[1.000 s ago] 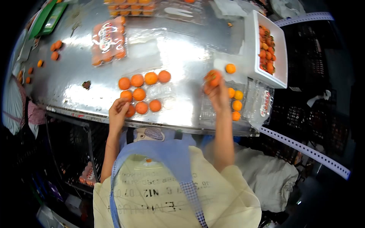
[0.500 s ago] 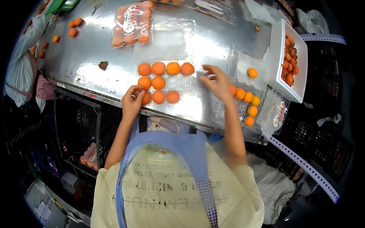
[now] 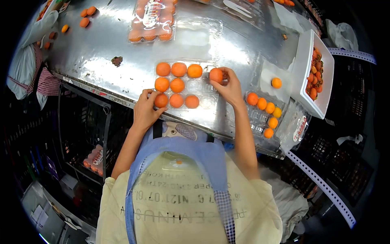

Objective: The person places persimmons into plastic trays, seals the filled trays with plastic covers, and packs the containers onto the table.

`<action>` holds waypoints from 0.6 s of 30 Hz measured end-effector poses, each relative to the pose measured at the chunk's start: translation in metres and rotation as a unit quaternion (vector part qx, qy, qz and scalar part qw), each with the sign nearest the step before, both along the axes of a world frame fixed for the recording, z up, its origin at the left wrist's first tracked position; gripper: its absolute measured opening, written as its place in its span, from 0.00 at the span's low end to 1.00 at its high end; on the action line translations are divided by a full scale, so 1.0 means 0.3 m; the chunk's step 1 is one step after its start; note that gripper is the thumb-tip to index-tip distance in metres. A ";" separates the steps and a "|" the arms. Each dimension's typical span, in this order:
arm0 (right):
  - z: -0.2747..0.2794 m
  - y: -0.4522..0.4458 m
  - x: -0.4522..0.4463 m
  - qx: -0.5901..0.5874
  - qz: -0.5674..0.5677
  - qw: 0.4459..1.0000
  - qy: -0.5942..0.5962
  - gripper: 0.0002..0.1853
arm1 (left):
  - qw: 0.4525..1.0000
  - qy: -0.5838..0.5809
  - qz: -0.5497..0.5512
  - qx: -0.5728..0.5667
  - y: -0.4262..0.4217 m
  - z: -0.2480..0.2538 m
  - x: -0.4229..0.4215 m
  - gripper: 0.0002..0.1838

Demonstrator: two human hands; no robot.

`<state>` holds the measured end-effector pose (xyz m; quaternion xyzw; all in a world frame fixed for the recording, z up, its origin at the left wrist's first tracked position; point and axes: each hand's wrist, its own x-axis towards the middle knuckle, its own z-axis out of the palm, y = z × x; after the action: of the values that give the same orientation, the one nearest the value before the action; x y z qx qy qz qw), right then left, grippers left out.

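Note:
A clear plastic tray (image 3: 193, 86) lies on the metal table before me, with orange persimmons (image 3: 177, 85) in several of its cups. My left hand (image 3: 146, 107) is at the tray's near-left corner, finger and thumb closed about its edge beside the corner persimmon (image 3: 161, 100). At the far-right corner, my right hand (image 3: 228, 86) grips a persimmon (image 3: 215, 75) between fingers and thumb. Cups in the middle row's right part hold nothing. Right of my forearm is a second clear tray (image 3: 256, 116) with smaller orange fruit (image 3: 270, 107).
A closed pack of persimmons (image 3: 152, 20) lies farther back. At right stands a white foam box (image 3: 301, 67) of fruit with stems. One fruit (image 3: 276, 83) rests on a white sheet. Loose fruit (image 3: 84, 22) lies far left, near another person's sleeve (image 3: 42, 28).
My right hand, empty and apart from the tray before, has closed on the persimmon at the far-right corner and shifted it slightly right. My left hand stays at the near-left corner.

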<state>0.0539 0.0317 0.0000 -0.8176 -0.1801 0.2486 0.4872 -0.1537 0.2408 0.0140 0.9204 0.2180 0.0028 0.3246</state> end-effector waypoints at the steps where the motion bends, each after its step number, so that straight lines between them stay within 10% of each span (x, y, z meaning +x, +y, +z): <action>1: -0.003 -0.017 -0.020 0.076 -0.032 0.991 0.101 0.25 | 1.000 0.008 0.001 -0.003 -0.001 0.003 0.002 0.27; 5: 0.042 -0.045 -0.135 0.327 -0.068 0.875 0.351 0.26 | 0.999 0.030 -0.006 0.015 -0.004 0.004 0.010 0.27; 7: 0.043 -0.036 -0.176 0.216 -0.020 0.923 0.319 0.22 | 0.999 0.027 -0.014 0.034 -0.008 0.004 0.013 0.26; 13: 0.092 0.034 -0.286 -0.150 0.167 0.960 -0.167 0.22 | 0.994 -0.024 -0.033 0.099 -0.025 -0.008 0.009 0.25; 18: 0.052 0.062 -0.327 -0.204 0.198 0.929 -0.237 0.26 | 0.995 -0.027 -0.018 0.091 -0.033 -0.004 0.002 0.24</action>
<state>-0.0442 0.0502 0.0157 -0.8824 -0.3937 0.1699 0.1938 -0.1532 0.2309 0.0129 0.9493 0.1917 0.0421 0.2456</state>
